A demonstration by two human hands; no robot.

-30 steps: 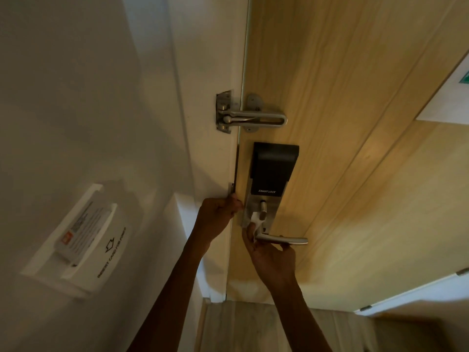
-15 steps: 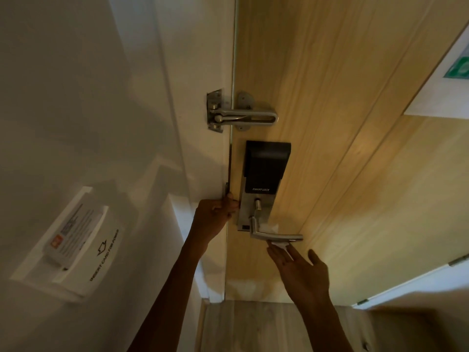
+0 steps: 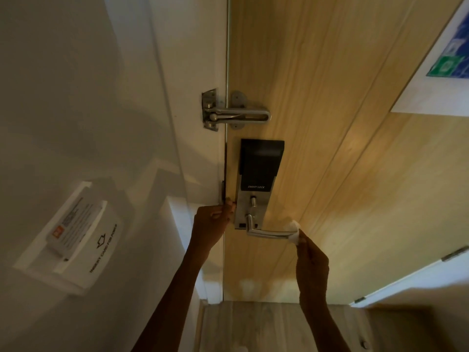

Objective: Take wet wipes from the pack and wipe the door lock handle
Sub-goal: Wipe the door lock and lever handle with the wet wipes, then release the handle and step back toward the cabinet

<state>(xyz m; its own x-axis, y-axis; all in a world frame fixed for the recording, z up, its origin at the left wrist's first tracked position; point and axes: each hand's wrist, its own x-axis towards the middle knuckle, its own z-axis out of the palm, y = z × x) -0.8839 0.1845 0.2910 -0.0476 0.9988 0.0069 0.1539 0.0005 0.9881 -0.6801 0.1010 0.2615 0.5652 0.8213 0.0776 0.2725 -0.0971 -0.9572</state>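
Head view: wipe (image 3: 295, 233) in right hand (image 3: 311, 262).

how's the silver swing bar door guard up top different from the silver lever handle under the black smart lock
The silver swing bar door guard is a slotted loop bridging the white frame and the wooden door; the silver lever handle is a single solid bar mounted on the lock plate alone. The guard is untouched; the lever's tip is wrapped in a white wet wipe held by the right hand. Both are brushed metal and lie horizontal.
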